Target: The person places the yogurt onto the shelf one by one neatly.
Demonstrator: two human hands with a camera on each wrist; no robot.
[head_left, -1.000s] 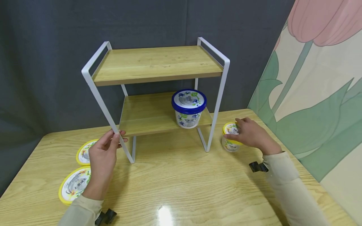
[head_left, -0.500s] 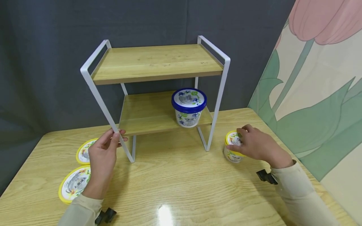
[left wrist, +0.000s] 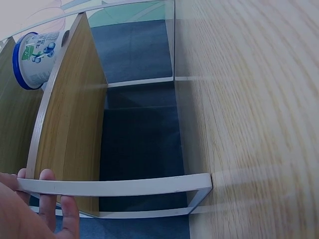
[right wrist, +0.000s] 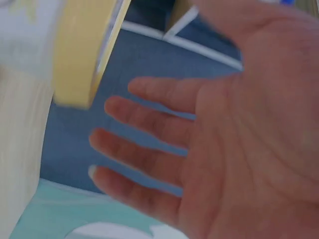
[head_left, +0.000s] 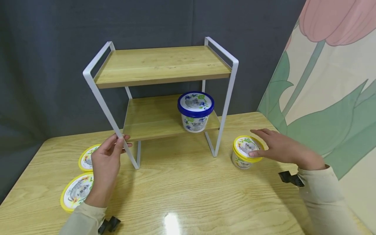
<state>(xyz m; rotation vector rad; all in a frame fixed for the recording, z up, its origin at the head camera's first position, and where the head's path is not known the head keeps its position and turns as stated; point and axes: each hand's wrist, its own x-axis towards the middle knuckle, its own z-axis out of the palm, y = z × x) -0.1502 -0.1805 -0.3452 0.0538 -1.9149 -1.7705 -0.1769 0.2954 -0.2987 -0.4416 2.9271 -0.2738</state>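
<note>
A two-tier wooden shelf with a white metal frame [head_left: 163, 67] stands on the table. My left hand [head_left: 107, 160] holds its left front leg [left wrist: 119, 187] at the height of the lower board, fingers behind and thumb in front. On the right, a tub with a yellow lid [head_left: 246, 151] sits upright on the table. My right hand [head_left: 279, 147] hovers at the tub's right side, fingers spread and straight; in the right wrist view the palm and fingers are apart from the yellow rim [right wrist: 82, 50]. A tub with a blue lid [head_left: 195, 111] stands on the lower board's right part.
Two more yellow-lidded tubs, the nearer tub [head_left: 77, 192] and the farther tub [head_left: 87, 159], stand at the left, partly hidden by my left hand. A dark curtain [head_left: 152, 23] hangs behind the shelf. A flower-patterned panel [head_left: 329, 98] borders the table's right side.
The right hand has brought the yellow-lidded tub slightly nearer along the table, then let go and drawn off to the right. My left hand keeps its hold on the leg.
</note>
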